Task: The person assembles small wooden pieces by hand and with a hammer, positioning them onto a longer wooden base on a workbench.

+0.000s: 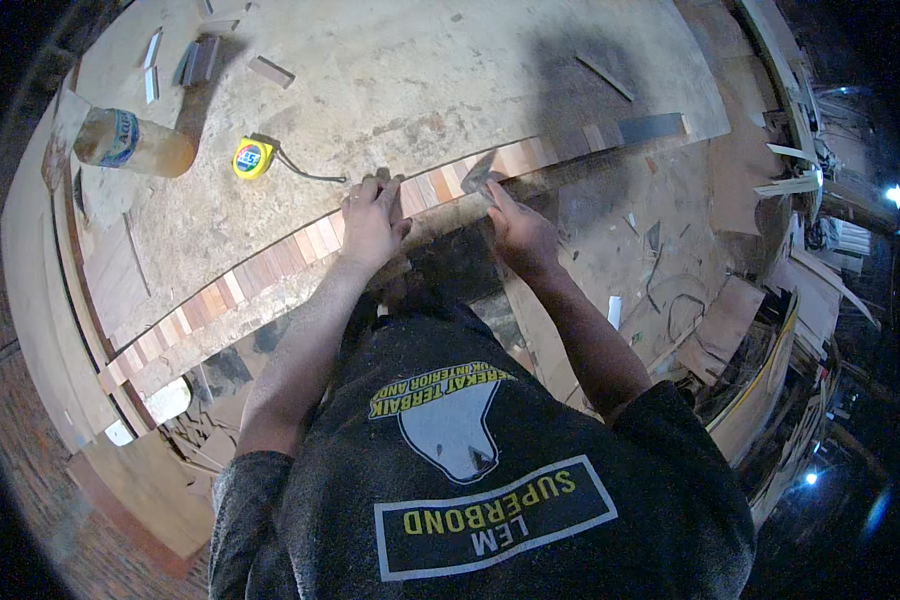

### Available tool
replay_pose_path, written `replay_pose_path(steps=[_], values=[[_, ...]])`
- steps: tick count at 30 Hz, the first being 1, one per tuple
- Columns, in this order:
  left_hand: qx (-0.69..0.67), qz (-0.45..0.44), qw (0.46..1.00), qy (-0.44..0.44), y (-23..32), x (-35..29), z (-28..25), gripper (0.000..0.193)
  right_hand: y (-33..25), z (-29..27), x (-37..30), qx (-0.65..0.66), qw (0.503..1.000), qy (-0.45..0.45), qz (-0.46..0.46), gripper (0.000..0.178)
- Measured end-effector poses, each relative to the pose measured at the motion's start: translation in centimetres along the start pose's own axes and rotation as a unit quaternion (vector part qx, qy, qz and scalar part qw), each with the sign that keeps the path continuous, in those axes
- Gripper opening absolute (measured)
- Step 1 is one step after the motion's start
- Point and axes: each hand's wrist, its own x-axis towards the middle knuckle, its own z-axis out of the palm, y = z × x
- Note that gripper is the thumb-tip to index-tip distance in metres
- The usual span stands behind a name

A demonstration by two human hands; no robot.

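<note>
Along the near edge of a worktable (370,70) runs a long strip of small wood slats (295,255), set side by side in light and reddish tones. My left hand (372,220) lies across the strip near its middle, its fingers stretched over the far edge. My right hand (523,235) is closed around what looks like a putty knife (478,174); its grey, roughly triangular blade is over the strip, just right of the left hand. The fingers hide most of its handle. Whether the blade touches the slats I cannot tell.
A yellow tape measure (252,158) with a dark strap lies beyond my left hand. Farther left, a plastic bottle (135,143) of yellowish liquid lies or stands near loose wood pieces (200,60). Offcuts and scrap boards (725,320) clutter the right side.
</note>
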Motion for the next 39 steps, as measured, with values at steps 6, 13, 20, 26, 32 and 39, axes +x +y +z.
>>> replay_pose_path(steps=[6, 13, 20, 26, 32, 39], values=[[0.013, 0.021, 0.999, 0.022, 0.4, 0.5, -0.2, 0.084, 1.3, 3.0, -2.3, 0.059, 0.992, 0.114, -0.001, 0.045], [-0.003, 0.016, 0.999, 0.037, 0.0, 0.4, -0.1, 0.082, -0.5, 0.2, -0.5, 0.061, 0.993, 0.096, -0.020, 0.045], [-0.004, 0.008, 1.000, 0.019, 0.1, 0.5, -0.1, 0.082, -1.7, 1.1, 2.1, 0.008, 0.994, -0.030, 0.101, 0.048], [-0.021, 0.019, 0.999, 0.044, -0.1, 0.5, 0.1, 0.081, -3.5, -0.6, 3.4, 0.002, 0.999, 0.002, 0.054, 0.046], [-0.012, 0.007, 1.000, 0.025, -0.5, 0.1, 0.4, 0.084, -3.2, 0.1, 4.1, -0.067, 0.985, -0.103, 0.121, 0.039], [-0.029, 0.011, 0.999, 0.034, 0.1, 0.1, 0.0, 0.085, -2.0, 2.6, 1.1, -0.009, 0.997, 0.058, 0.051, 0.029]])
